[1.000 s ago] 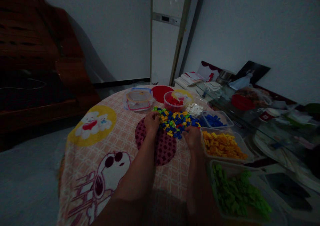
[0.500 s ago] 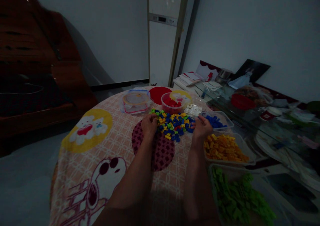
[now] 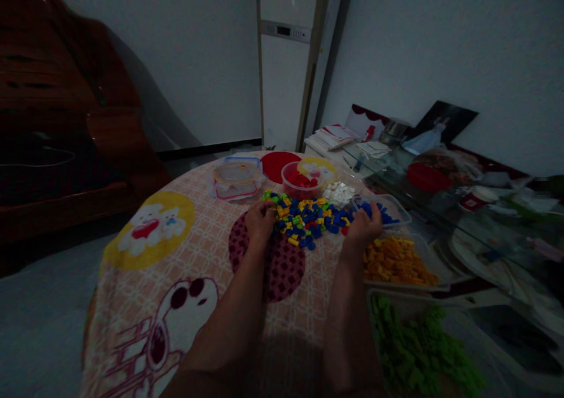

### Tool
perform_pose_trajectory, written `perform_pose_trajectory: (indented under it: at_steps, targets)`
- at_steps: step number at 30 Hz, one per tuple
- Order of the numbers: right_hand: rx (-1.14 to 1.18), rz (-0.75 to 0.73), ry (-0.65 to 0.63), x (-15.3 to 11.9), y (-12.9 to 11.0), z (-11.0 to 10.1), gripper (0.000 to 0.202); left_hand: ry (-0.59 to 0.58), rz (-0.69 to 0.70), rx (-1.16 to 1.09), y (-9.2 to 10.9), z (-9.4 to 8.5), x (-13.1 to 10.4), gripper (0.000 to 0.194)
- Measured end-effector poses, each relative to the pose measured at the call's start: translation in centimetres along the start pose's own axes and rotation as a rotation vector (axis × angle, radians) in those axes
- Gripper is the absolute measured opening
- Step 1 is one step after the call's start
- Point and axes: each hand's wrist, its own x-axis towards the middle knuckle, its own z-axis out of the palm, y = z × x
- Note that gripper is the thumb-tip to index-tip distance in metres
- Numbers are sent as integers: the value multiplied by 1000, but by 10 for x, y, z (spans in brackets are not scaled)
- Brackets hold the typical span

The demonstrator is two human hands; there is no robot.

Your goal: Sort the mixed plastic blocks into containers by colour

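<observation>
Head view: my R hand (image 3: 366, 225) has come off the right end of the mixed brick pile (image 3: 308, 219) and is now over the near-left part of the blue tub (image 3: 409, 216); to me the work there has moved from pile to tub. Fingers bunched narrow, but can't tell from here if there's a brick in them. L hand (image 3: 259, 222) hasn't left the pile's left edge; fingers curled in, contents hidden, so can't tell there either.

Pile sits mid-desk (image 3: 302, 321), approx. between the 2 hands, blue, yellow & green mixed w/ a few red bits.

Around it: red tub (image 3: 291, 192) at the far side, white bricks (image 3: 339, 194) far right, lidded boxes (image 3: 237, 178) far left. Yellow tub (image 3: 426, 254) is just near of the blue, green tub (image 3: 399, 293) nearest, both right of my forearm. In the way: R hand & wrist block part of the blue and yellow tubs, so little clearance I'd say.
</observation>
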Motion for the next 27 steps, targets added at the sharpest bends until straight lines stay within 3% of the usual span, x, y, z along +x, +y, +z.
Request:
perform_pose_trajectory:
  at_steps: [4, 10, 14, 19, 27]
  targets:
    - [-95, -36, -58, -9, -16, 5, 46, 12, -30, 1, -1, -2, 1, 30]
    - [-277, -106, -505, -30, -33, 15, 30, 25, -45, 7, 0, -5, 2, 31]
    - [-525, -159, -766, -45, -41, 22, 21, 29, -57, 3, 1, -5, 2, 31]
    - [-801, -236, -859, -54, -50, 24, 22, 42, -66, -26, 0, -3, 1, 30]
    - [-998, -247, -897, -62, -57, 32, 26, 51, -62, -18, 1, -3, 0, 29]
